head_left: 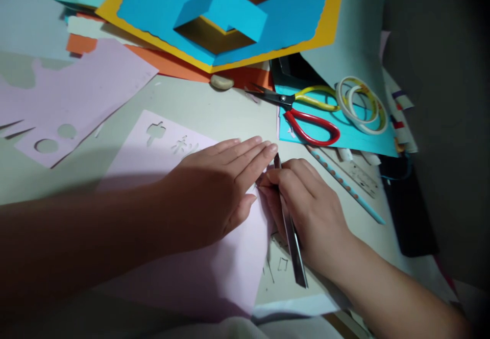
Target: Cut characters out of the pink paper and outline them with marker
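Observation:
A sheet of lilac paper (pixel 237 257) with cut-out characters near its top edge lies on the table. My left hand (pixel 218 180) rests flat across it, fingers stretched out and pointing right. Pinched in my right hand (pixel 306 201) is a slim metal craft knife (pixel 291 242), its rear end slanting toward me. The knife's tip and the spot it meets are hidden behind my fingers, beside my left fingertips at the sheet's right edge.
Scissors (pixel 291 101) with yellow and red handles and tape rolls (pixel 362 105) lie beyond my right hand. A light-blue pencil (pixel 348 186) is to its right. At the back stands a blue-and-yellow pop-up card (pixel 153 9); lilac scrap paper (pixel 88 94) lies left.

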`<state>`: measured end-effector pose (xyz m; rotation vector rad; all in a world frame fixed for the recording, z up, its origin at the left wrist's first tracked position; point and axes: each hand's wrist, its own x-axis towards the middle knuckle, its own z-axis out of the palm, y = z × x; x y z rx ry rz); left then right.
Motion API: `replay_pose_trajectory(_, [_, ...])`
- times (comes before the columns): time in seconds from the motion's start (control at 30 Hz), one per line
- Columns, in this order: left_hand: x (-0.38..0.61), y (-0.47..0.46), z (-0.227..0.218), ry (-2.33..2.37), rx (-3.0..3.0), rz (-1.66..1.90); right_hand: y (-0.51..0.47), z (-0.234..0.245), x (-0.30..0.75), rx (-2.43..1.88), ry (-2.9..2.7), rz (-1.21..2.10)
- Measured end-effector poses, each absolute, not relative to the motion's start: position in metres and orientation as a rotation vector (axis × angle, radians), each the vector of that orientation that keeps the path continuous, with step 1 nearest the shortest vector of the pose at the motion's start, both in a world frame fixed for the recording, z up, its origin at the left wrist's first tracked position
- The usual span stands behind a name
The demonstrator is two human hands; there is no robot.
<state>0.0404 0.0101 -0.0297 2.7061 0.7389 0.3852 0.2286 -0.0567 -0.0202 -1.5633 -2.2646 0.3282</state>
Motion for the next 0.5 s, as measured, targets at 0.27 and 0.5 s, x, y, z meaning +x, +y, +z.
replay_pose_trajectory(0.27, [0.0399,0.0103,-0.0306,0.722,2.697,0.399,-0.0557,-0.0182,0.2280,-1.576,-2.340,0.306])
replay_pose_trajectory(0.5, [0.0394,0.0113,-0.0311,0.704,2.718,0.386,-0.0554,-0.0183,0.2315,-1.500,-2.067,0.475])
